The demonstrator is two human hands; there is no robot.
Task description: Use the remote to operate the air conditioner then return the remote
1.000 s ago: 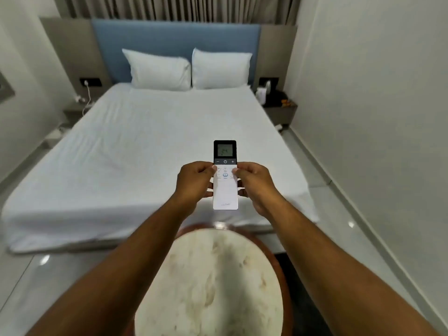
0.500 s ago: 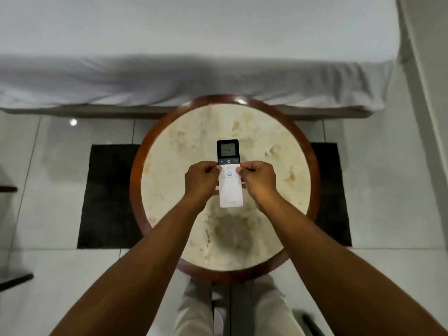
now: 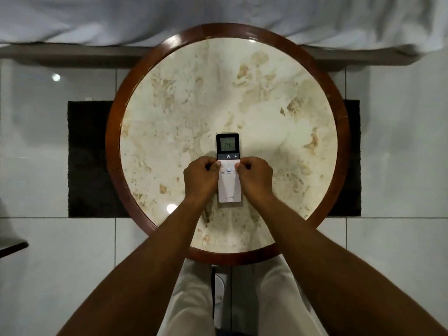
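Observation:
The white remote (image 3: 229, 187) has a dark top with a lit screen reading 24. It lies lengthwise over the middle of the round marble table (image 3: 266, 105), screen end away from me. My left hand (image 3: 200, 178) grips its left edge and my right hand (image 3: 255, 177) grips its right edge, thumbs on the button area. I cannot tell whether the remote touches the tabletop. No air conditioner is in view.
The table has a dark wooden rim (image 3: 112, 151) and stands on a black rug (image 3: 89, 158) over white floor tiles. The foot of a bed with a white sheet (image 3: 121, 18) runs along the top. My legs in light trousers (image 3: 191, 299) are below the table.
The view has swung down from the bed to the table. Both hands have carried the remote lower over the tabletop, and the table now fills more of the view.

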